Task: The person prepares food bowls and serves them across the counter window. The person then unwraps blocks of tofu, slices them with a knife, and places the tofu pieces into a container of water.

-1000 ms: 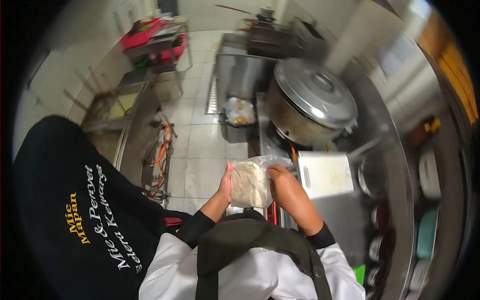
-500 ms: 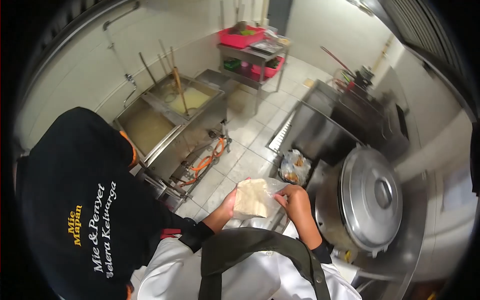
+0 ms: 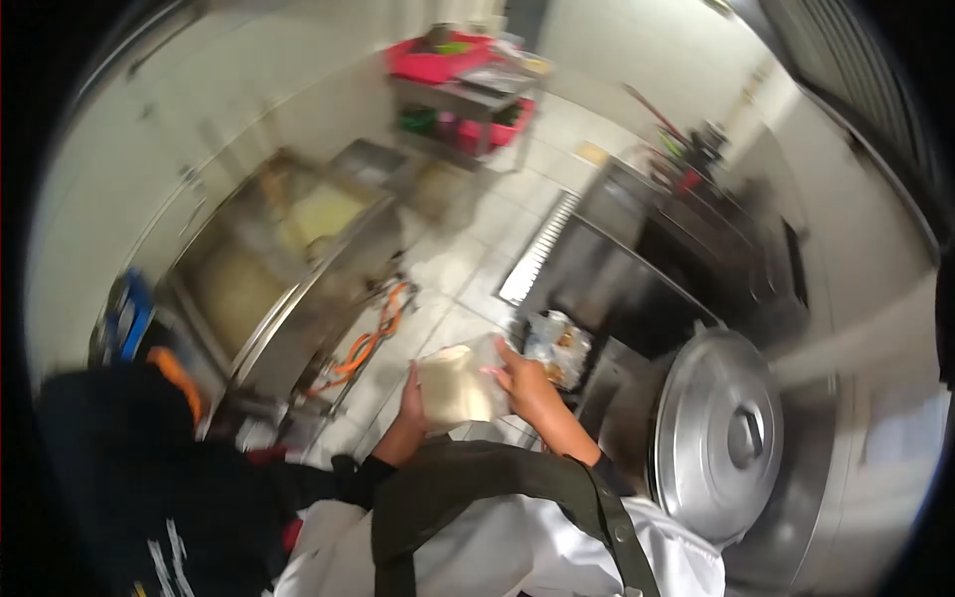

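A clear plastic bag [image 3: 456, 386] with a pale, flat, squarish block of food inside is held in front of my chest. My left hand [image 3: 411, 406] supports its left side, fingers partly hidden behind it. My right hand [image 3: 521, 382] grips the bag's upper right edge between thumb and fingers. The contents are blurred, so their exact kind is not clear. Just beyond my right hand stands a bin [image 3: 558, 350] lined with plastic and holding brownish scraps.
A large lidded pot [image 3: 721, 433] stands at the right. Two vats of cloudy liquid [image 3: 239, 294] are at the left, with an orange hose [image 3: 370, 343] below. A co-worker in black [image 3: 149, 468] is close at my left. A rack with red trays [image 3: 438, 62] stands at the back.
The view has swung right, then slightly back, bringing the vats and rack nearer the middle. The co-worker has moved lower in view. Both hands still hold the bag, the right now farther around its edge.
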Demonstrator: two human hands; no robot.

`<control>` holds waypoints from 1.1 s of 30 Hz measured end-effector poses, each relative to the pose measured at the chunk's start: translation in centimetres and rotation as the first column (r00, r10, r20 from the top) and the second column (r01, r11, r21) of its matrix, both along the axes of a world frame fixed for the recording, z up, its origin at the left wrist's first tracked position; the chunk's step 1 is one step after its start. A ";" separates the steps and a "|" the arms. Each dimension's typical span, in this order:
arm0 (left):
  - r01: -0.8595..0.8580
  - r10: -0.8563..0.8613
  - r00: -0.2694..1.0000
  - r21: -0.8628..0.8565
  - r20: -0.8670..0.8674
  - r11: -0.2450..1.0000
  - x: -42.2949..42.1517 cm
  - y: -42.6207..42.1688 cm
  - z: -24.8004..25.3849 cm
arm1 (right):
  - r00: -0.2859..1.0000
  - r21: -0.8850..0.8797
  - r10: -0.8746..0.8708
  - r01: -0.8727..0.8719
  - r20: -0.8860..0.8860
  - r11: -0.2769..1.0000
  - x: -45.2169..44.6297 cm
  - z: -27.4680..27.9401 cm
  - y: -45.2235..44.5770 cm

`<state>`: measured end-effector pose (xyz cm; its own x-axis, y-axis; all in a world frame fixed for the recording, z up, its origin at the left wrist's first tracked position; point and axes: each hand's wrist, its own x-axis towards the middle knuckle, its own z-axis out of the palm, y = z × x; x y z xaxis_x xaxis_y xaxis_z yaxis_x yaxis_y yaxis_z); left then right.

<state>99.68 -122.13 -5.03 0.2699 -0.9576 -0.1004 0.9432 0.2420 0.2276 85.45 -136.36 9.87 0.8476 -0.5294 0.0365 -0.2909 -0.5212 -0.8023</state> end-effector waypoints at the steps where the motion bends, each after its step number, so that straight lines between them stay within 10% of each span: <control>1: 0.025 -0.023 0.999 0.072 -0.023 0.997 1.0 -1.7 0.5 | 0.997 0.003 -0.047 0.047 -0.067 0.999 1.0 1.1 -0.8; 6: 0.150 -0.152 0.986 0.040 0.066 0.988 7.0 -10.3 3.4 | 0.917 -0.205 -0.145 0.233 0.371 0.951 4.9 1.5 -6.7; 12: 0.656 -0.668 0.728 -0.127 -0.155 0.744 13.6 -19.4 4.9 | 0.923 -0.144 -0.384 0.378 -0.011 0.914 7.3 -0.3 -11.7; 15: 0.448 -0.425 0.834 0.016 0.352 0.894 13.0 -20.0 10.0 | 0.909 -0.024 -0.383 0.384 -0.163 0.923 7.8 0.8 -13.5; 16: 0.407 -0.389 0.821 0.050 0.419 0.912 13.1 -20.8 10.4 | 0.918 -0.034 -0.396 0.396 0.024 0.918 7.8 1.8 -13.7; 23: 0.580 -0.591 0.789 0.112 0.167 0.807 14.1 -26.1 6.7 | 0.832 -0.010 -0.499 0.517 0.242 0.856 9.8 1.8 -15.9; 28: 0.708 -0.704 0.705 0.025 -0.085 0.706 14.2 -25.9 9.2 | 0.773 0.028 -0.564 0.596 -0.290 0.803 9.7 1.5 -17.4; 31: 0.621 -0.583 0.755 -0.043 0.301 0.783 14.6 -25.6 8.2 | 0.817 0.018 -0.481 0.513 -0.318 0.858 8.8 -2.0 -18.9; 33: 0.537 -0.513 0.834 -0.086 0.206 0.839 14.4 -24.9 7.8 | 0.887 0.133 -0.422 0.449 -0.186 0.884 9.8 1.3 -17.9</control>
<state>114.04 -147.03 2.74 -0.2765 -0.9602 0.0398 0.8870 -0.2391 0.3951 95.22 -154.30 11.20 0.5184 -0.8332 -0.1923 -0.5783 -0.1760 -0.7966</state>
